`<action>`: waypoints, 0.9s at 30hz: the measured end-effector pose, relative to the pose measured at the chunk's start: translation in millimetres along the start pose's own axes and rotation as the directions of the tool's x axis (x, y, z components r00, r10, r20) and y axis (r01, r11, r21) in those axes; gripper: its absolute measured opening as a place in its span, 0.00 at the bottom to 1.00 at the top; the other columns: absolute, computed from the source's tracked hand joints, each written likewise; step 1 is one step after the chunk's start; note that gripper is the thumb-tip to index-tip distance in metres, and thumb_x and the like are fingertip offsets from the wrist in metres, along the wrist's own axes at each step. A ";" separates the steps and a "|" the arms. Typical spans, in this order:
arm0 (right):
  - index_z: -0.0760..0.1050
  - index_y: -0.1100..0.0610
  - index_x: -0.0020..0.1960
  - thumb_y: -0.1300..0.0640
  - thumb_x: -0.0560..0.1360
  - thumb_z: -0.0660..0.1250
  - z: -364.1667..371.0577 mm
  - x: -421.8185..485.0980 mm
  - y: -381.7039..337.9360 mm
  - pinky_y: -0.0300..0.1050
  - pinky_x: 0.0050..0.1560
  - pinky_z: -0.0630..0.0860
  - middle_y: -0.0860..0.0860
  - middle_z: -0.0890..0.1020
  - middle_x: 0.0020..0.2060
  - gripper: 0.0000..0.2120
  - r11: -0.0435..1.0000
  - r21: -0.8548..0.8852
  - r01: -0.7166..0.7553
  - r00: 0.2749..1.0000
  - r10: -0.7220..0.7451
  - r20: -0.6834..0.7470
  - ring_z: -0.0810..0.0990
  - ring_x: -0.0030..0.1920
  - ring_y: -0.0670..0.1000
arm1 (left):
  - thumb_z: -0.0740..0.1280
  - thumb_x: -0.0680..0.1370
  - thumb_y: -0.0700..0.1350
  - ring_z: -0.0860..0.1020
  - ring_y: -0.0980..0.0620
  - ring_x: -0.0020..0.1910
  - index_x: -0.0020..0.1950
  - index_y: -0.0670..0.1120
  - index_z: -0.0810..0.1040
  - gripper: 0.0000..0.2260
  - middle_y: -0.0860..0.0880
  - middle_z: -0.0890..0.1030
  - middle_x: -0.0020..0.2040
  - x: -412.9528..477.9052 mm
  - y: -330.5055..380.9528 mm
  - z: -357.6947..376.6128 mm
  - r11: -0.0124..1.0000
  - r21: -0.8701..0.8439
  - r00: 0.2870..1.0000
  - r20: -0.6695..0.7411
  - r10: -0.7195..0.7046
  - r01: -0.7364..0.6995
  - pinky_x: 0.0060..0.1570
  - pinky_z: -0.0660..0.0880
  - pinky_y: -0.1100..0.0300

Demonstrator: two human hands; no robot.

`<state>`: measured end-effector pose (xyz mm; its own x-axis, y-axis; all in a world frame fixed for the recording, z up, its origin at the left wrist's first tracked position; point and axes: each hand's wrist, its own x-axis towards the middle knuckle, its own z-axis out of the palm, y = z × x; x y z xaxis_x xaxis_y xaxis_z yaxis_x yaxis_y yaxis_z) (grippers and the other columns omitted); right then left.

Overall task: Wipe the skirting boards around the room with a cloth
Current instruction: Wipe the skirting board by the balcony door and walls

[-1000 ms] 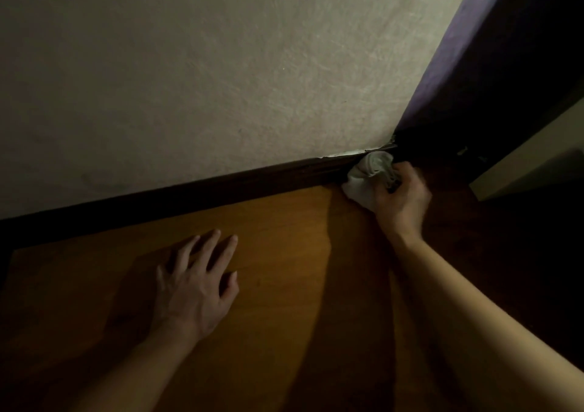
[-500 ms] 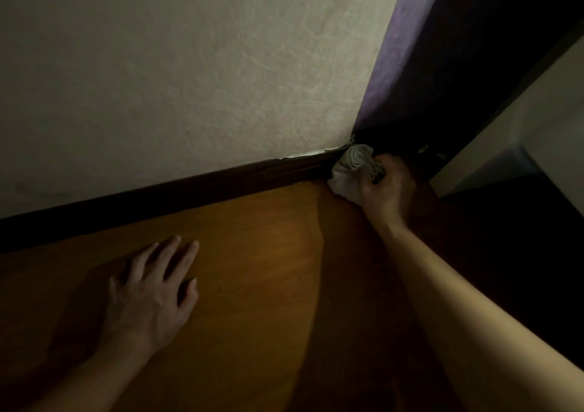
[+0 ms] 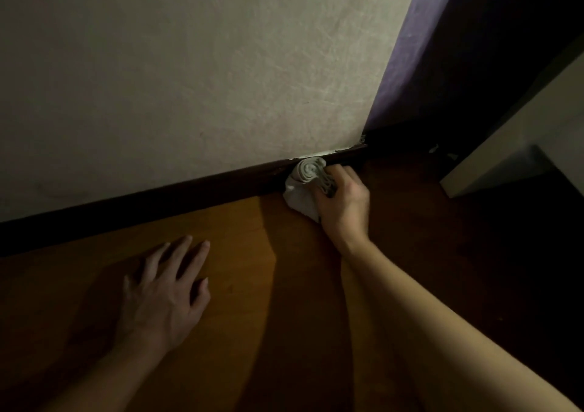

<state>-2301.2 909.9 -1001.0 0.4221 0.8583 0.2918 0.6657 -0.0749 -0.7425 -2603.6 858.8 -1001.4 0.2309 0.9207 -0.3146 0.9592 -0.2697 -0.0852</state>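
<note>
1. A bunched pale cloth [image 3: 303, 187] was gripped in the right hand [image 3: 343, 203], whose fingers were curled round it.
2. The cloth was pressed against the dark skirting board [image 3: 189, 192] just ahead of that hand, with a loose end trailing onto the wooden floor [image 3: 252, 285] to the hand's left.
3. The left hand [image 3: 164, 294] was laid flat on the floor, fingers straight and spread, with nothing held.
4. The skirting board was seen ahead of the left hand's fingertips, apart from them.
</note>
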 end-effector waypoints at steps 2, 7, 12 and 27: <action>0.79 0.55 0.47 0.55 0.72 0.73 0.4 0.1 0.6 0.29 0.36 0.64 0.48 0.78 0.42 0.06 1.000 -0.005 -0.031 0.998 0.030 -0.046 0.72 0.39 0.42 | 0.45 0.80 0.64 0.46 0.49 0.80 0.72 0.67 0.28 0.29 0.57 0.40 0.82 0.6 -0.3 -1.4 1.000 -0.002 1.000 0.014 -0.002 0.002 0.72 0.62 0.37; 0.79 0.56 0.47 0.56 0.72 0.73 9.1 -9.2 -10.3 0.38 0.37 0.67 0.48 0.77 0.42 0.06 0.996 0.018 -0.093 0.990 0.094 -0.109 0.74 0.39 0.46 | 0.44 0.80 0.64 0.46 0.48 0.80 0.71 0.67 0.25 0.29 0.57 0.39 0.82 0.8 0.5 -2.3 1.000 0.019 1.000 0.028 -0.013 0.013 0.72 0.62 0.37; 0.78 0.57 0.45 0.59 0.71 0.72 1.7 1.6 -5.7 0.37 0.38 0.65 0.49 0.76 0.41 0.05 0.999 0.031 0.008 1.000 -0.008 -0.014 0.74 0.39 0.45 | 0.44 0.80 0.64 0.46 0.49 0.80 0.71 0.67 0.25 0.29 0.58 0.39 0.82 1.5 -0.2 -1.5 1.000 0.015 0.999 0.028 -0.015 0.014 0.71 0.62 0.36; 0.78 0.58 0.52 0.55 0.75 0.68 -56.3 30.0 57.1 0.43 0.45 0.68 0.58 0.81 0.50 0.09 0.926 -0.080 -0.368 0.922 0.353 -0.160 0.79 0.50 0.59 | 0.46 0.81 0.64 0.49 0.47 0.80 0.77 0.65 0.32 0.30 0.56 0.42 0.82 1.8 3.9 -13.7 1.000 0.016 0.999 0.026 -0.024 0.024 0.73 0.60 0.40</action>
<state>-2215.8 902.8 -1000.7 0.7222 0.6839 0.1035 0.5104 -0.4259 -0.7470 -2597.2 863.2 -989.4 0.2033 0.9194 -0.3367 0.9618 -0.2520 -0.1074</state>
